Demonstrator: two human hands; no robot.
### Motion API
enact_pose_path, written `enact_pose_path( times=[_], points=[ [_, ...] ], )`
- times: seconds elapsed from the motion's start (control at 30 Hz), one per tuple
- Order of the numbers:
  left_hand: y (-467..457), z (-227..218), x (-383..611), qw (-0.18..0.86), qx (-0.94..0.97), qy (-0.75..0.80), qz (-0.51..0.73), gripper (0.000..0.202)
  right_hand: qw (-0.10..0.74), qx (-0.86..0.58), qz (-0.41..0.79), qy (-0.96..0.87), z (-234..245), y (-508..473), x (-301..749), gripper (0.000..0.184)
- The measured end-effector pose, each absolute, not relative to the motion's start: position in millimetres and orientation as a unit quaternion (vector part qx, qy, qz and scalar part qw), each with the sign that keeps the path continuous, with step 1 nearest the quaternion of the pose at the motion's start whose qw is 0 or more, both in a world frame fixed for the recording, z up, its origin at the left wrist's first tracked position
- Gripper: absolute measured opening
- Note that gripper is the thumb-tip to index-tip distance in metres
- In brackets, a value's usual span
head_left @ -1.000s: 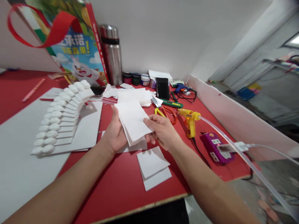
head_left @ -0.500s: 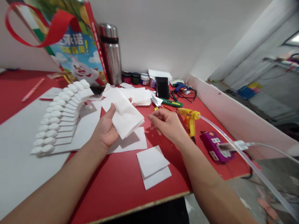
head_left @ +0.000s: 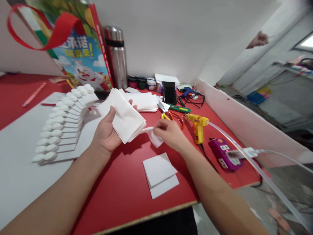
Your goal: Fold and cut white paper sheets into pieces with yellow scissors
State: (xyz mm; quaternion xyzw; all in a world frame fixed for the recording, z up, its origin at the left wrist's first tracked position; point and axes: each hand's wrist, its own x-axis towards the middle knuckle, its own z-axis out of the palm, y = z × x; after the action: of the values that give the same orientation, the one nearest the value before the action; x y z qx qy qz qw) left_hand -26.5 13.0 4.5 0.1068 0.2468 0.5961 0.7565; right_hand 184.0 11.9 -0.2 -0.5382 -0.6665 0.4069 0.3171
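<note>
We are seeing a curved row of white pieces (head_left: 57, 118) standing in front of a printed bag (head_left: 85, 60); our left hand (head_left: 106, 134) is gripping a stack of white sheets (head_left: 128, 119) above the red table (head_left: 117, 192), a steel flask (head_left: 117, 62) standing beyond; folded paper (head_left: 158, 170) is lying nearer us; our right hand (head_left: 171, 134) is pinching a thin white piece (head_left: 155, 139), partly blocking orange-handled scissors (head_left: 181, 120), while a yellow glue gun (head_left: 200, 129) and a purple socket block (head_left: 223, 153) are sitting farther right
</note>
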Motion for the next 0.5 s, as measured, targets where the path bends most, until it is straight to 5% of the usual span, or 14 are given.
enact_pose_path(
  times=[0.17, 0.5],
  points=[
    [16.5, -2.6, -25.1, 0.731, 0.100, 0.285, 0.612, 0.056, 0.519, -0.451, 0.654, -0.317, 20.8, 27.2, 211.2, 0.009],
    [1.9, -19.1, 6.9, 0.815, 0.099, 0.271, 0.503, 0.067, 0.410, -0.422, 0.757, -0.284, 3.6, 10.6, 179.3, 0.007]
  ],
)
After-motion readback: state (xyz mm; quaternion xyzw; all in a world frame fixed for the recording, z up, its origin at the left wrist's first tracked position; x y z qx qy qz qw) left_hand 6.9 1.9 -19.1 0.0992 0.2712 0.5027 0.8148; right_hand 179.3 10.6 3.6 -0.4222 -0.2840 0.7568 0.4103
